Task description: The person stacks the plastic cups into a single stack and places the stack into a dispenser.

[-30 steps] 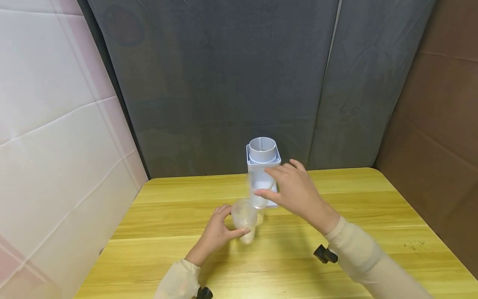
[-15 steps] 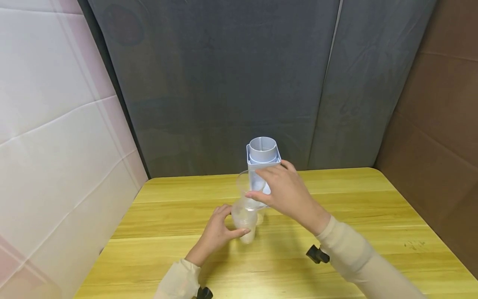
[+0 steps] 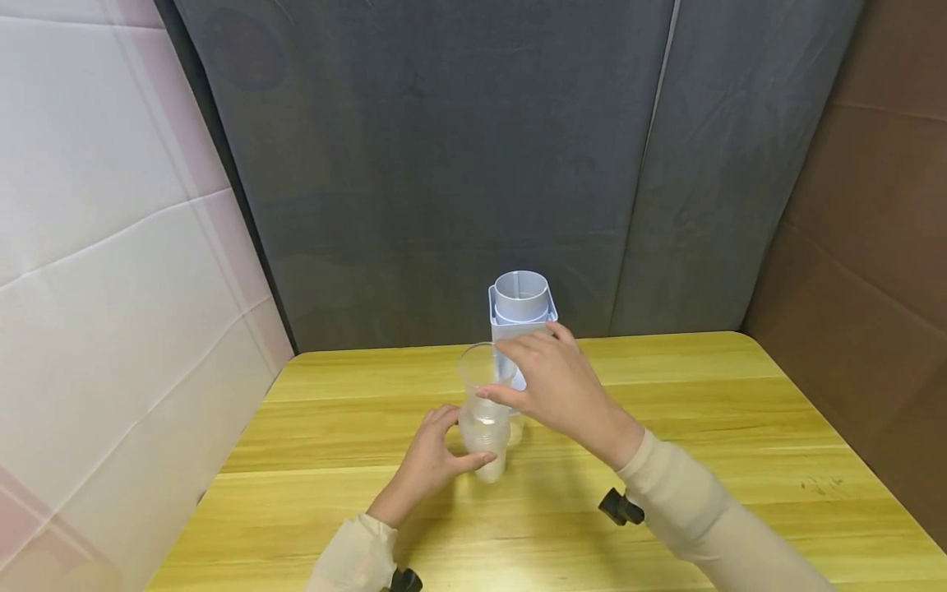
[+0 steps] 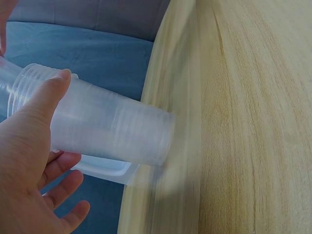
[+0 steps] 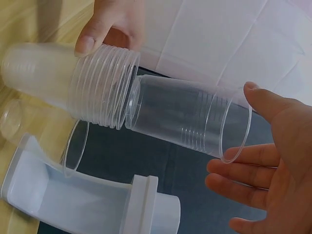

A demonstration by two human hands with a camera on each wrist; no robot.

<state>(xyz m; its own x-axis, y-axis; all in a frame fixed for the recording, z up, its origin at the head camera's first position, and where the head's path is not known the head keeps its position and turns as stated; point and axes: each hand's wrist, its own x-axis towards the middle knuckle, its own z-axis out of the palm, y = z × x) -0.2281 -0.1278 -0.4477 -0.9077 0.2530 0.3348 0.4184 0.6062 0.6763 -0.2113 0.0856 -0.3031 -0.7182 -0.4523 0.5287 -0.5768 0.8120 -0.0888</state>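
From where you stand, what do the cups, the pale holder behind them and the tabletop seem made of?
Cups: probably thin, glossy plastic; they are see-through with ribbed walls.
Pale holder: likely rigid, smooth plastic, being opaque with rounded edges.
Tabletop: wood or wood-look laminate, slightly shiny; grain shows, but I can't tell which.

Right hand (image 5: 292, 161) pinches a clear cup (image 5: 178, 112) near its rim, thumb on one side, fingers on the other; cup's base is at the mouth of the nested stack (image 5: 95, 87), can't tell if it's inside. Left hand (image 5: 119, 19) grips the stack near its rims. Second clear cup (image 5: 46, 131) overlaps the white holder (image 5: 83, 195) in view, contact unclear, with wood table (image 5: 29, 29) and dark cloth (image 5: 187, 180) behind.
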